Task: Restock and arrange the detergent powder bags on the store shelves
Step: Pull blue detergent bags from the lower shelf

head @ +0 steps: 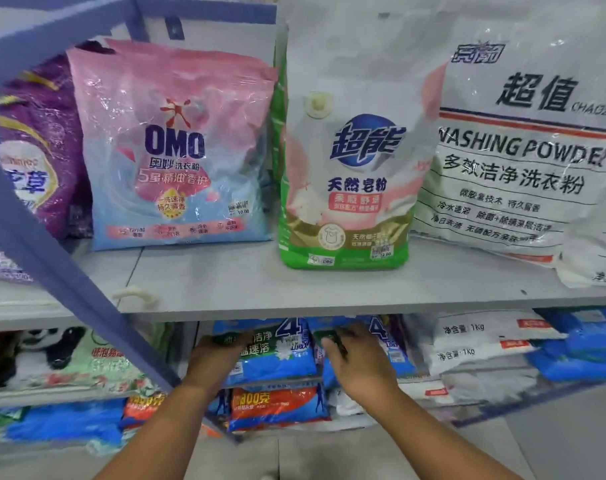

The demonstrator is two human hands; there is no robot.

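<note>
Two blue detergent bags with a large "4" stand side by side on the middle shelf. My left hand (pixel 214 358) holds the left blue bag (pixel 277 351) by its left edge, fingers curled round it. My right hand (pixel 355 362) lies on the front of the right blue bag (pixel 381 336), fingers spread against it. On the upper shelf (pixel 260 289) stand a pink OMO bag (pixel 173 150), a white and green bag (pixel 350 168) and a large white washing powder bag (pixel 523 143).
A blue shelf post (pixel 52 237) slants across the left. A purple bag (pixel 35 150) stands behind it. White 1 kg bags (pixel 474 341) and blue bags (pixel 585 344) lie to the right, a panda bag (pixel 62 355) to the left, orange bags (pixel 277 405) below.
</note>
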